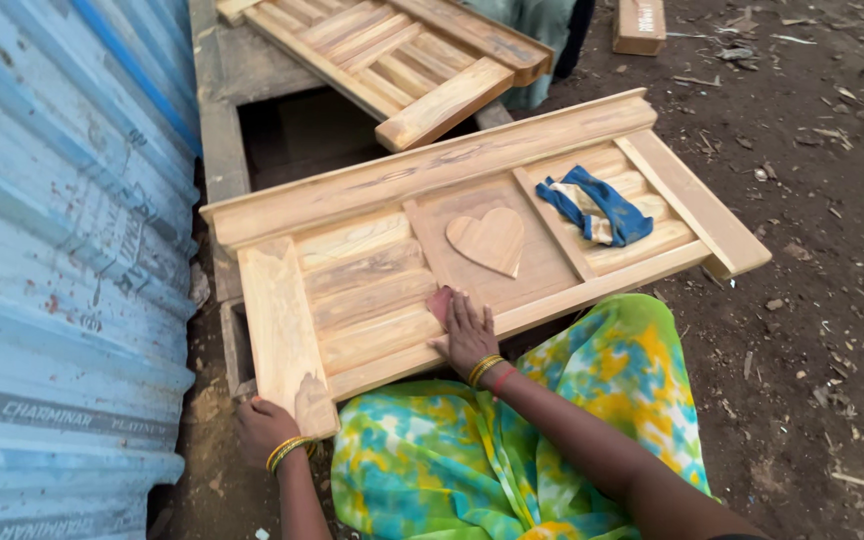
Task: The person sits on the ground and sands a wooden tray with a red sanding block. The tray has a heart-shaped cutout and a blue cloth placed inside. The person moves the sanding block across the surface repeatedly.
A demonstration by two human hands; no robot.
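Blue corrugated sheeting (62,250) fills everything from seven to eleven o'clock, and bare dirt (822,330) littered with chips runs from one round to five. Between them, across the middle, lies my panel (372,270), a pale wooden frame with slats on either side of a flat centre board and a moulded rail along its far edge. It rests tilted over a concrete block with a dark opening (297,130), its near corner coming down toward my lap. A second slatted panel (392,50) lies beyond it at twelve o'clock, and a small wood block (640,24) sits on the dirt at one.

On the centre board a carved heart (490,240) stands proud, looking smooth and clean. A blue cloth (597,207) lies crumpled on the slats at two o'clock from the heart, touched by neither hand.

My right hand (467,330) lies flat on the lower rail, fingers spread forward, pressing a small reddish pad (440,303) against the wood just below the heart at seven o'clock from it; I take it for abrasive paper. My left hand (264,430) is curled round the near corner of the left stile at seven o'clock, steadying it.

By my reckoning the joinery is finished. The wood is still raw, with no finish on it, and a pale smear by my left hand suggests dust, so the rubbing down seems partway.
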